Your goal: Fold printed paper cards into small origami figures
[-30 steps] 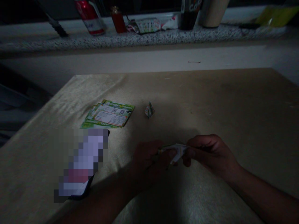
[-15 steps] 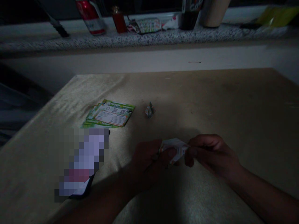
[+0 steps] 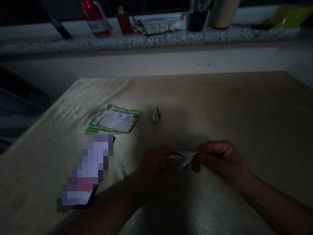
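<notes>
Both my hands hold a small folded piece of printed paper [image 3: 185, 156] just above the beige table [image 3: 220, 104]. My left hand [image 3: 156, 168] pinches its left end with closed fingers. My right hand [image 3: 220, 160] pinches its right end, fingers curled. The paper lies nearly flat and edge-on between the fingertips. A tiny folded paper figure [image 3: 156, 115] stands on the table beyond my hands. A fanned stack of green printed cards [image 3: 113, 120] lies to the left of it.
A phone [image 3: 85, 173] with a lit screen lies at the near left of the table. On the speckled ledge [image 3: 146, 40] behind stand a red can [image 3: 94, 16], a small red bottle [image 3: 123, 19], wrappers [image 3: 154, 26] and a pale cup [image 3: 223, 13].
The folded paper has been pressed flatter between my fingertips; a moment ago it showed more of its white face. My hands have barely shifted.
</notes>
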Demonstrator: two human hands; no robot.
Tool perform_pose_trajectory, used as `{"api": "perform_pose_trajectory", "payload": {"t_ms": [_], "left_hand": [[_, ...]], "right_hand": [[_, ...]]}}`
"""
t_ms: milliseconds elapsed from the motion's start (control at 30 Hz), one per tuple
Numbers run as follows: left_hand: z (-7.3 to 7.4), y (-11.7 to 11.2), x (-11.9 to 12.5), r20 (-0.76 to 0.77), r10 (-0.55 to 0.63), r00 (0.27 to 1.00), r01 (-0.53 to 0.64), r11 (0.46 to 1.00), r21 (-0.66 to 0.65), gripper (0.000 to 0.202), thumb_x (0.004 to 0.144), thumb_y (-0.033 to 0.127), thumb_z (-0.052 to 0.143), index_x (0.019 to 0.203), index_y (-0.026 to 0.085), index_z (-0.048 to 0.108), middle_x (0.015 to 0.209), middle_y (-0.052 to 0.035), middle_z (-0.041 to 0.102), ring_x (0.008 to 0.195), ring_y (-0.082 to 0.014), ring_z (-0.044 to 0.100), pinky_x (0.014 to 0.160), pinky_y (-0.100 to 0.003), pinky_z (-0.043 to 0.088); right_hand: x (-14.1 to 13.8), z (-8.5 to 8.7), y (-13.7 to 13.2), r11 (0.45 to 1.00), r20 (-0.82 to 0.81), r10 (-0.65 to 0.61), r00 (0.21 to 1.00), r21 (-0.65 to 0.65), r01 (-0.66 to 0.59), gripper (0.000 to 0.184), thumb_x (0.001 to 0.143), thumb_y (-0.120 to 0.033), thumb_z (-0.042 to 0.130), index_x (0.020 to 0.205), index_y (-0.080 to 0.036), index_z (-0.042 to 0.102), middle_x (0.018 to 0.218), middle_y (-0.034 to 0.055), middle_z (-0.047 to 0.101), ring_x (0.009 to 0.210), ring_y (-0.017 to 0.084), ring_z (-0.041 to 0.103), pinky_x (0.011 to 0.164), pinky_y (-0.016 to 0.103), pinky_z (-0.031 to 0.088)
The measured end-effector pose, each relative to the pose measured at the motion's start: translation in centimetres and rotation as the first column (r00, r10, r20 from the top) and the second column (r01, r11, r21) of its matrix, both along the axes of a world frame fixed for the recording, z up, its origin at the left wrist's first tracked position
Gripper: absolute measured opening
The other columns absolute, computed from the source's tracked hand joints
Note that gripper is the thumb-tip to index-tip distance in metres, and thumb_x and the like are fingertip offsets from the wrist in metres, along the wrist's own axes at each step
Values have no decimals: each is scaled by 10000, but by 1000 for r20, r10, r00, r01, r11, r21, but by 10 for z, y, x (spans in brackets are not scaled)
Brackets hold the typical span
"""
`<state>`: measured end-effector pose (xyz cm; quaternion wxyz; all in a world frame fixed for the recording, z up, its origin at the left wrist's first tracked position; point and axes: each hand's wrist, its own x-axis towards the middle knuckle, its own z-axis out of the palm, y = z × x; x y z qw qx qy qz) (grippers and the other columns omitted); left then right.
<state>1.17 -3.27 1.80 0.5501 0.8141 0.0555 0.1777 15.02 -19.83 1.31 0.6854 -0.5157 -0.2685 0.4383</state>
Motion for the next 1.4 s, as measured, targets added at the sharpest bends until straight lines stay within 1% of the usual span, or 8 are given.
{"api": "perform_pose_trajectory", "payload": {"t_ms": [167,367,633,900,1033,1167,1267,1400], "left_hand": [[-2,0,0,67,16,998,-18,999,37,115,903,158,644,940,213,738,788,32,772,645,-98,714,595,-156,531],[-2,1,-1,7,15,1000,-15,997,74,119,913,187,627,903,199,744,745,19,762,600,-103,699,565,-163,519],[-5,0,0,55,25,998,-30,995,97,113,903,177,616,915,186,728,720,9,747,584,-106,678,550,-174,516],[0,2,1,-20,-44,999,45,998,34,162,941,221,570,924,151,715,739,-14,747,590,-104,665,549,-178,498],[4,0,3,-49,-36,998,36,999,9,194,953,241,558,893,146,717,744,-17,749,588,-100,659,529,-171,478],[2,-2,4,-61,3,998,-3,1000,-4,164,933,234,594,876,152,725,730,-6,749,575,-91,656,520,-160,467],[0,-3,5,-51,-1,999,-3,998,-61,166,933,219,596,858,149,726,745,-10,758,623,-99,681,563,-163,484],[-2,-4,4,-83,-8,997,-9,980,-199,201,948,255,593,845,147,729,737,-22,755,644,-118,688,582,-184,499]], "right_hand": [[0,1,0,999,41,-33,999,-41,35,103,822,-283,797,767,-197,813,673,23,763,623,95,693,613,167,552],[-1,1,1,998,15,-55,998,-24,56,78,820,-252,789,759,-209,813,666,14,763,607,96,693,600,166,555],[-3,-6,1,994,-13,-107,994,-34,107,114,809,-295,804,741,-203,802,652,20,751,609,113,681,604,209,544],[-7,-5,1,986,35,-164,986,-20,165,153,827,-313,782,731,-193,776,643,26,733,612,134,671,609,248,538],[-9,-2,3,978,61,-203,977,-42,206,153,823,-282,778,703,-187,762,631,28,726,589,135,661,583,248,537],[-10,0,4,967,109,-233,966,-76,242,164,816,-290,781,690,-190,751,610,28,720,567,137,657,548,241,532],[-10,0,4,965,119,-241,963,-82,251,174,812,-290,785,682,-184,738,602,28,716,555,134,653,536,236,526],[-10,-1,4,969,101,-221,970,-86,230,189,823,-299,780,687,-179,728,613,27,718,570,132,665,553,234,526]]}}
